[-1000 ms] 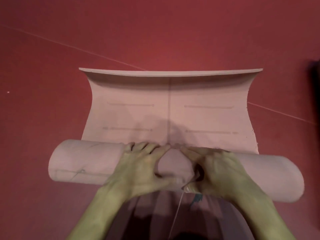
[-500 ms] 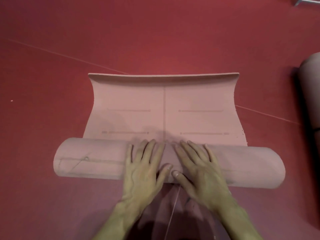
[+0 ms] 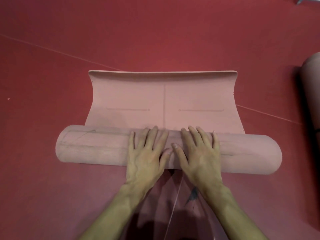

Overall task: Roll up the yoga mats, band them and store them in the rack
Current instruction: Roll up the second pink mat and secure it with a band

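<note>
A pink yoga mat point(image 3: 162, 97) lies on the red floor, mostly rolled into a thick roll point(image 3: 93, 148) that runs left to right in front of me. A short flat stretch lies beyond the roll, and its far edge curls upward. My left hand point(image 3: 147, 153) and my right hand point(image 3: 199, 153) press flat on top of the roll's middle, side by side, fingers straight and spread, pointing away from me.
The red floor point(image 3: 155, 32) carries thin pale lines. Another rolled pink mat point(image 3: 311, 87) sits at the right edge. A metal leg point(image 3: 306, 0) shows in the top right corner. A thin cord point(image 3: 174, 205) hangs between my forearms.
The roll has moved away from me and the flat stretch has shortened by one pair of printed lines. My fingers went from curled on the roll to flat and spread.
</note>
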Available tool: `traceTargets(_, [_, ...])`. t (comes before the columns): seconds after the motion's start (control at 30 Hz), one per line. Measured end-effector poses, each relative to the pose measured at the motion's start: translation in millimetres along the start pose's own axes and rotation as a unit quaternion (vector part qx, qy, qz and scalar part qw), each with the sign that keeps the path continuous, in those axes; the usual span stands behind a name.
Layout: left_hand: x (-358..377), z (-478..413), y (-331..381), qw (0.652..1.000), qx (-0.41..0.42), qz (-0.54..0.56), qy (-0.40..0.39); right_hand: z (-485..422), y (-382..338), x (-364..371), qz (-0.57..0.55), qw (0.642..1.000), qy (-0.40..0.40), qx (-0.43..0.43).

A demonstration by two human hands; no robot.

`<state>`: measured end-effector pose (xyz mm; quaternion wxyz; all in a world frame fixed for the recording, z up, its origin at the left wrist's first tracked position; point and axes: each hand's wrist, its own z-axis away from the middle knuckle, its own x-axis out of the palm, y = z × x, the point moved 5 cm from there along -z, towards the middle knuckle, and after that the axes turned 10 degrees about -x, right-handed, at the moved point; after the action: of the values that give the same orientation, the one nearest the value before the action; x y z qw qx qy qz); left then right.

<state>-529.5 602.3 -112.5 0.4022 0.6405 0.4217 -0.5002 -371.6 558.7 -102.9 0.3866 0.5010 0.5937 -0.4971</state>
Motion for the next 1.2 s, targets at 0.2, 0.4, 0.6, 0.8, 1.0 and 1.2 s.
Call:
traceTargets(0.2, [3, -27, 0, 0.999, -0.032, 0.005, -0.012, 4, -2, 3, 0.028, 0.999, 0.041, 0.0])
traceTargets(0.4, [5, -22, 2, 1.0, -0.021, -0.006, 0.014, -19, 6, 3, 0.02, 0.999, 0.01, 0.024])
traceTargets(0.6, [6, -48, 3, 0.999, -0.05, 0.005, -0.001, -14, 0, 5, 0.022, 0.999, 0.035, 0.003])
traceTargets(0.8, [9, -58, -4, 0.999, -0.032, 0.014, 0.003, -65, 22, 8, -0.01, 1.0, -0.017, -0.01])
traceTargets(1.0, [12, -106, -5, 0.998, -0.052, 0.023, 0.0, -71, 16, 9, 0.0, 1.0, 0.004, 0.012])
traceTargets(1.2, [17, -103, 3, 0.997, -0.081, 0.006, 0.021, -82, 19, 20, -0.002, 1.0, 0.013, 0.013])
